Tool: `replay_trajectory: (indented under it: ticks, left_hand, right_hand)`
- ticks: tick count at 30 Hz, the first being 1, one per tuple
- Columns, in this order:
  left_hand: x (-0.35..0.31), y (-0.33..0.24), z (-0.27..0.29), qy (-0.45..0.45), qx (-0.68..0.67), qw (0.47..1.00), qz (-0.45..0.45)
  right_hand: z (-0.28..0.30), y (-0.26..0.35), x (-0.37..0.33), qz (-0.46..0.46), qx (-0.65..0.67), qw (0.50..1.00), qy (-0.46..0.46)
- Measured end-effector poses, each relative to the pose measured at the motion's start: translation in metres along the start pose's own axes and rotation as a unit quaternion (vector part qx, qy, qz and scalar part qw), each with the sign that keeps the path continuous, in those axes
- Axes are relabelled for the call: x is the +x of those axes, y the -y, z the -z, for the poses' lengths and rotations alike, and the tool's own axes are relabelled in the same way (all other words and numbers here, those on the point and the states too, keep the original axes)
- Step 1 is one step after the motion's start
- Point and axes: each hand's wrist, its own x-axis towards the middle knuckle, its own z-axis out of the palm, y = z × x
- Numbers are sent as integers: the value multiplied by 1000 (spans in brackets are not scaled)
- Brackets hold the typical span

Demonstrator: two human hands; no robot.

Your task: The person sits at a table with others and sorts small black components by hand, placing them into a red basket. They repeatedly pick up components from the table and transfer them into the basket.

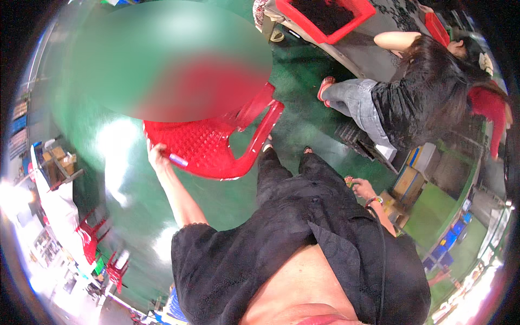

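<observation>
In front of me, to the left, is a red plastic chair [216,154] with a woven-pattern surface and an open armrest. A large blurred patch hides its upper part. My left hand [157,157] is closed on the chair's left edge. Beside those fingers lies a small white and purple piece [178,160]; whether it is stuck on the chair or held, I cannot tell. My right hand [364,188], with a bracelet at the wrist, hangs by my right hip. Its fingers are curled around something small that I cannot make out.
A person in a black top [422,97] bends over a table [352,62] at the far right, near a red tray [325,39] of dark contents. Cardboard boxes [409,181] stand right. More red chairs [89,238] are at the left. The floor [135,189] is green and shiny.
</observation>
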Motion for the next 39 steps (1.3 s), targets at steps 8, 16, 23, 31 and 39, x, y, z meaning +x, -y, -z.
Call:
replay_trajectory:
  ticks: [8, 16, 23, 31, 39]
  left_hand:
    - [-20, -8, 167, -150, 87, 984, 45]
    - [37, 24, 97, -454, 710, 536, 52]
    - [49, 86, -241, -118, 691, 703, -122]
    - [46, 66, -518, 283, 622, 611, -400]
    - [219, 123, -628, 592, 526, 523, -315]
  right_hand:
    - [41, 69, -10, 66, 6, 997, -47]
    - [67, 130, 8, 317, -22, 905, -282]
    - [147, 300, -4, 502, 87, 737, -445]
    - [212, 378, 34, 579, 118, 685, -426]
    - [257, 429, 106, 308, 35, 855, -417]
